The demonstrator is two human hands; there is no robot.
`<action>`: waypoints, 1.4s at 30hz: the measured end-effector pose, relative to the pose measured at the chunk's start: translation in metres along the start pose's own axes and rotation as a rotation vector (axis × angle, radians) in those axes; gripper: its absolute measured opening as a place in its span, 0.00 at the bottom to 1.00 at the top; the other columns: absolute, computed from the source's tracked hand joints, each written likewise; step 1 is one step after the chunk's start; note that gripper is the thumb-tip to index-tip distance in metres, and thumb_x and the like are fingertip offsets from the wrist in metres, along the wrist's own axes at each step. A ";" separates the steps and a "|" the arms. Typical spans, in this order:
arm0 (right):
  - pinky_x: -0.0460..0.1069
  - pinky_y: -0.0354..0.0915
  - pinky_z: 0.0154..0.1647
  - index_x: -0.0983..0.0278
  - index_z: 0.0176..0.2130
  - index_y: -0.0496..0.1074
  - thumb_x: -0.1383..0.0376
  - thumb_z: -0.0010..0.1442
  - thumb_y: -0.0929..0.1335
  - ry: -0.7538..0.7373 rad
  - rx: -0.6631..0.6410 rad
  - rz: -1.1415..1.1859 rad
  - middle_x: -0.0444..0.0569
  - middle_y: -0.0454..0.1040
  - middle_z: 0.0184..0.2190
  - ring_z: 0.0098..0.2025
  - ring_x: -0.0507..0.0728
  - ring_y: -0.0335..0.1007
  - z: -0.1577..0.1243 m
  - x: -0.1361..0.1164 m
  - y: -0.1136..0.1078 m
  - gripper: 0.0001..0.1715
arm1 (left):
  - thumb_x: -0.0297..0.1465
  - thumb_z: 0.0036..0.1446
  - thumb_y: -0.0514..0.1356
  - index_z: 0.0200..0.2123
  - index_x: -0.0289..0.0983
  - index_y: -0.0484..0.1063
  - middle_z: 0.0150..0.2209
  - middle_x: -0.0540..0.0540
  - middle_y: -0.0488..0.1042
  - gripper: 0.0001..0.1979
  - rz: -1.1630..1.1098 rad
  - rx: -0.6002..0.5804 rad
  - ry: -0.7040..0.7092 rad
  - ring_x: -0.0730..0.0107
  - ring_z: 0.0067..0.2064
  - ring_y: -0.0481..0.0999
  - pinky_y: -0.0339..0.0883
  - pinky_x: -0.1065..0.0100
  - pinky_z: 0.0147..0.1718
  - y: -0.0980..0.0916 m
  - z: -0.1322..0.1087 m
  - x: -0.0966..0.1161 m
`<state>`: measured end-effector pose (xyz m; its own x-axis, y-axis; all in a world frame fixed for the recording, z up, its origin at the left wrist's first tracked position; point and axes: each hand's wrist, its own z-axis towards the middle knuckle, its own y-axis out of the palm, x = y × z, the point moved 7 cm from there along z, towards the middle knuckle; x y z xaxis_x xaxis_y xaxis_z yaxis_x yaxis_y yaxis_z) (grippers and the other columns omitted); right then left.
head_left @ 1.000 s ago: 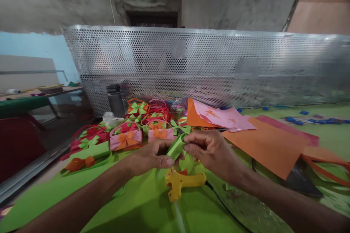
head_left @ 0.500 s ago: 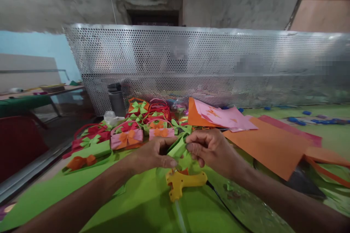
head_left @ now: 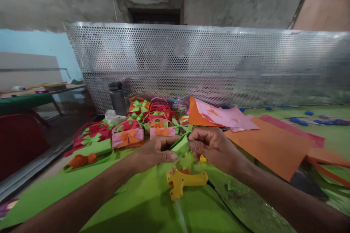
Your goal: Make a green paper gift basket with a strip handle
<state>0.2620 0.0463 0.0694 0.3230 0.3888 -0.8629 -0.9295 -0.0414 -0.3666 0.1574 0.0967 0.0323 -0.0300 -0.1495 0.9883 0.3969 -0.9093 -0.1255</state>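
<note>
Both hands hold a folded piece of green felt [head_left: 181, 146] above the green work surface. My left hand [head_left: 160, 153] grips its left side, thumb along the front and fingers behind. At the piece's upper right edge, my right hand [head_left: 210, 147] pinches with thumb and forefinger; what lies between those fingertips is partly hidden. Just below the hands lies a yellow glue gun [head_left: 186, 182] with a clear glue stick [head_left: 180, 213] sticking out of its back and a black cord running off to the right.
Several small felt handbags with bows [head_left: 128, 136] stand at the left and middle. A grey bottle [head_left: 117, 98] rises behind them. Orange felt sheets [head_left: 276, 145] and pink sheets [head_left: 218, 114] lie right. A perforated metal screen [head_left: 213, 62] closes off the back.
My hands stay closed on the green felt, and the right hand has shifted slightly to the right. The whole view has moved a little; the glue gun lies as before.
</note>
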 end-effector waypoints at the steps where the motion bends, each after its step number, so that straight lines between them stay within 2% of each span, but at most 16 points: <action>1: 0.44 0.58 0.22 0.64 0.24 0.63 0.66 0.56 0.63 -0.007 0.004 -0.026 0.40 0.64 0.17 0.20 0.48 0.60 0.000 0.000 0.000 0.10 | 0.39 0.48 0.63 0.49 0.37 0.68 0.37 0.46 0.74 0.24 0.011 0.007 -0.001 0.68 0.37 0.70 0.60 0.70 0.37 0.000 0.000 0.000; 6: 0.44 0.52 0.20 0.64 0.23 0.63 0.64 0.55 0.65 -0.042 0.065 -0.148 0.40 0.61 0.18 0.20 0.47 0.55 -0.002 -0.003 -0.003 0.11 | 0.35 0.50 0.62 0.48 0.38 0.68 0.38 0.47 0.73 0.21 0.103 0.054 0.024 0.66 0.40 0.70 0.61 0.68 0.39 0.001 0.001 0.005; 10: 0.44 0.49 0.19 0.64 0.22 0.63 0.63 0.56 0.64 -0.077 0.138 -0.308 0.38 0.57 0.17 0.20 0.47 0.51 -0.005 -0.008 -0.006 0.13 | 0.35 0.49 0.62 0.49 0.37 0.68 0.36 0.49 0.72 0.22 0.212 0.104 0.030 0.70 0.35 0.68 0.61 0.70 0.35 0.001 0.002 0.007; 17: 0.45 0.47 0.19 0.64 0.19 0.60 0.67 0.54 0.64 -0.117 0.216 -0.527 0.38 0.56 0.15 0.19 0.46 0.49 -0.008 -0.017 -0.008 0.13 | 0.36 0.49 0.62 0.49 0.35 0.67 0.37 0.48 0.72 0.24 0.255 0.124 0.019 0.66 0.37 0.69 0.62 0.69 0.36 0.000 0.002 0.006; 24: 0.46 0.47 0.20 0.63 0.21 0.60 0.69 0.54 0.63 -0.150 0.186 -0.566 0.38 0.58 0.16 0.19 0.47 0.51 -0.009 -0.018 -0.006 0.11 | 0.36 0.54 0.58 0.51 0.37 0.65 0.39 0.48 0.72 0.22 0.401 0.185 0.117 0.64 0.41 0.68 0.61 0.68 0.40 0.002 -0.001 0.017; 28: 0.46 0.47 0.21 0.63 0.23 0.60 0.70 0.55 0.62 -0.162 0.133 -0.581 0.39 0.59 0.17 0.20 0.48 0.52 -0.007 -0.020 -0.004 0.10 | 0.37 0.54 0.57 0.53 0.37 0.63 0.41 0.47 0.71 0.23 0.432 0.202 0.090 0.64 0.41 0.68 0.61 0.68 0.39 0.000 -0.002 0.017; 32: 0.46 0.47 0.22 0.62 0.23 0.58 0.71 0.56 0.62 -0.191 0.063 -0.600 0.40 0.60 0.19 0.22 0.48 0.53 -0.005 -0.021 -0.001 0.11 | 0.37 0.54 0.58 0.52 0.37 0.65 0.38 0.47 0.71 0.22 0.336 0.139 0.069 0.64 0.40 0.68 0.61 0.68 0.37 0.001 -0.001 0.012; 36: 0.46 0.48 0.22 0.62 0.23 0.59 0.71 0.57 0.61 -0.192 0.069 -0.605 0.40 0.60 0.19 0.22 0.49 0.53 -0.007 -0.021 -0.001 0.11 | 0.35 0.51 0.61 0.50 0.36 0.66 0.35 0.48 0.71 0.22 0.126 0.064 0.009 0.66 0.39 0.69 0.61 0.68 0.38 0.003 0.001 0.006; 39: 0.46 0.53 0.24 0.62 0.30 0.63 0.69 0.60 0.60 -0.217 0.130 -0.496 0.41 0.64 0.23 0.24 0.49 0.57 -0.009 -0.021 -0.003 0.07 | 0.32 0.47 0.64 0.46 0.34 0.69 0.35 0.47 0.72 0.21 -0.034 0.054 0.001 0.69 0.37 0.70 0.62 0.69 0.37 0.002 0.001 0.006; 41: 0.46 0.57 0.27 0.61 0.37 0.64 0.65 0.60 0.61 -0.210 0.224 -0.380 0.43 0.67 0.26 0.27 0.50 0.61 -0.011 -0.019 -0.009 0.04 | 0.32 0.45 0.66 0.44 0.34 0.70 0.35 0.45 0.73 0.20 -0.163 0.092 0.068 0.69 0.36 0.71 0.63 0.69 0.36 -0.003 0.001 0.012; 42: 0.46 0.58 0.27 0.61 0.39 0.63 0.63 0.60 0.62 -0.189 0.265 -0.331 0.43 0.67 0.27 0.28 0.51 0.62 -0.011 -0.016 -0.012 0.05 | 0.32 0.45 0.66 0.43 0.34 0.71 0.36 0.44 0.74 0.20 -0.232 0.119 0.107 0.68 0.36 0.72 0.64 0.69 0.35 -0.006 0.001 0.014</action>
<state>0.2704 0.0302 0.0839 0.5947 0.5033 -0.6269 -0.8033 0.3407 -0.4886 0.1553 0.0998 0.0469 -0.2269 0.0111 0.9739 0.4725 -0.8731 0.1200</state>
